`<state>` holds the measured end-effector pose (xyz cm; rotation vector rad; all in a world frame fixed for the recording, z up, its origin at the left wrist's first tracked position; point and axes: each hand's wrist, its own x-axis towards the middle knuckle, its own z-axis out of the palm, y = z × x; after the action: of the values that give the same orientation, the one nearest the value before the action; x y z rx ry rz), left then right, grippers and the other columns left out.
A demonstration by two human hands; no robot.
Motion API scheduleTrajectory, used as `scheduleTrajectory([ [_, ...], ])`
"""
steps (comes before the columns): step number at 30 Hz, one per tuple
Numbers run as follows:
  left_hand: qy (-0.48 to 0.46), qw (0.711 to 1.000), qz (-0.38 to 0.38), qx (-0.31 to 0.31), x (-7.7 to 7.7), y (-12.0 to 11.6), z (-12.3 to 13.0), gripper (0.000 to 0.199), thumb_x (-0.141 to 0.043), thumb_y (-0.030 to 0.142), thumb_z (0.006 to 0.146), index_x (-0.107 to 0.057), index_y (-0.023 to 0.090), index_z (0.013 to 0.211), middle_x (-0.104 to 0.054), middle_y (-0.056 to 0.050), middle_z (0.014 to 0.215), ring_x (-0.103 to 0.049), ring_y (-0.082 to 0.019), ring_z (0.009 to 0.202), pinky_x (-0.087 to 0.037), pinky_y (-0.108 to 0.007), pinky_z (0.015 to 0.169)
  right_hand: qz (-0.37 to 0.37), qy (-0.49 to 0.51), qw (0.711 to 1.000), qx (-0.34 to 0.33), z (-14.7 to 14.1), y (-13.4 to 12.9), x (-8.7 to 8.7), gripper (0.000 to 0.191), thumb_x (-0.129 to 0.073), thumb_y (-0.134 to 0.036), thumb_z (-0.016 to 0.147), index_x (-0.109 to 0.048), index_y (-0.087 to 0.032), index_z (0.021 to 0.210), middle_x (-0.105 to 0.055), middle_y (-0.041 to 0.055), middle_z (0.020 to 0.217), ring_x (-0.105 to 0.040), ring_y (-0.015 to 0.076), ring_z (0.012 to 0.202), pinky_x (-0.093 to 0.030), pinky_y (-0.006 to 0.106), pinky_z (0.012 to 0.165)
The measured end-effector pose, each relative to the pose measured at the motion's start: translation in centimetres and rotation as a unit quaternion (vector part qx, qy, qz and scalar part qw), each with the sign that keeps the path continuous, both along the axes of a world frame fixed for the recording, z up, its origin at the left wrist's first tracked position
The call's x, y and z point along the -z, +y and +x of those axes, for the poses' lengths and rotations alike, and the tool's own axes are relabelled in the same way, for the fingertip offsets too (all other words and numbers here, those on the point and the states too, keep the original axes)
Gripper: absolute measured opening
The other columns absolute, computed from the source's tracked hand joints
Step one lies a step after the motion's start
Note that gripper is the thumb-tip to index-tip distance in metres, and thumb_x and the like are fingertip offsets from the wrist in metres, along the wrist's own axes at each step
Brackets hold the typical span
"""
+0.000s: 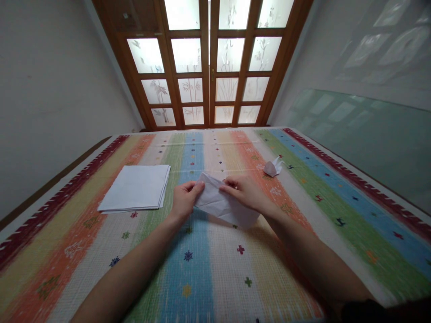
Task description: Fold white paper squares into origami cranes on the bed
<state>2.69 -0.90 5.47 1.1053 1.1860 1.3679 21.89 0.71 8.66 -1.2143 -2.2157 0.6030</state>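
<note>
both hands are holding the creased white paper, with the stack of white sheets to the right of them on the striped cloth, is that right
Not quite: the head view shows the stack of white sheets to the left of the hands, on the striped cloth. The left hand and right hand are both holding the creased white paper.

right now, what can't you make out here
All in the head view:
- held paper: part hidden behind the right hand
- paper stack: sheet count, edges too fine
- small folded paper: folds too small
- dark sleeve: cut off by the bottom edge
</note>
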Motion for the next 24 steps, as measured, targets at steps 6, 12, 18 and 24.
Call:
scheduleTrajectory([
  [6, 0.000, 0.999, 0.003, -0.053, 0.3, 0.6, -0.4, 0.027, -0.073, 0.040, 0.061, -0.068, 0.014, 0.062, -0.059, 0.002, 0.056, -0.047, -0.009, 0.049, -0.036, -0.020, 0.047, -0.032, 0.015, 0.999, -0.017, 0.6, 0.5, 0.4, 0.022, -0.061, -0.037, 0.081, -0.065, -0.016, 0.076, -0.060, -0.0011, 0.065, -0.051, 0.0121, 0.061, -0.031, 0.023, 0.055],
  [12, 0.007, 0.995, 0.007, -0.098, 0.1, 1.1, -1.1, 0.027, -0.073, 0.040, 0.060, -0.066, 0.014, 0.059, -0.057, 0.003, 0.053, -0.046, -0.009, 0.048, -0.034, -0.020, 0.045, -0.075, -0.003, 0.997, -0.007, 1.6, 1.3, 0.5, 0.026, -0.063, -0.039, 0.077, -0.061, -0.016, 0.063, -0.050, -0.0035, 0.057, -0.044, 0.0103, 0.055, -0.026, 0.022, 0.050],
  [18, 0.022, 0.994, 0.013, -0.109, 0.6, 1.7, -1.5, 0.029, -0.075, 0.040, 0.059, -0.066, 0.013, 0.059, -0.058, 0.002, 0.054, -0.046, -0.009, 0.048, -0.035, -0.020, 0.046, -0.117, 0.022, 0.993, -0.019, 1.4, 1.5, 0.9, 0.031, -0.058, -0.041, 0.076, -0.054, -0.017, 0.056, -0.043, -0.0046, 0.053, -0.039, 0.0089, 0.052, -0.023, 0.021, 0.047],
  [24, -0.147, 0.980, 0.022, -0.131, 0.8, 2.3, -1.2, 0.045, -0.082, 0.043, 0.052, -0.068, 0.014, 0.084, -0.069, -0.003, 0.075, -0.061, -0.012, 0.063, -0.047, -0.022, 0.061, -0.175, 0.099, 0.979, 0.029, 0.6, 1.6, 1.6, 0.027, -0.057, -0.037, 0.071, -0.052, -0.017, 0.053, -0.042, -0.0044, 0.052, -0.038, 0.0082, 0.049, -0.025, 0.021, 0.046],
])
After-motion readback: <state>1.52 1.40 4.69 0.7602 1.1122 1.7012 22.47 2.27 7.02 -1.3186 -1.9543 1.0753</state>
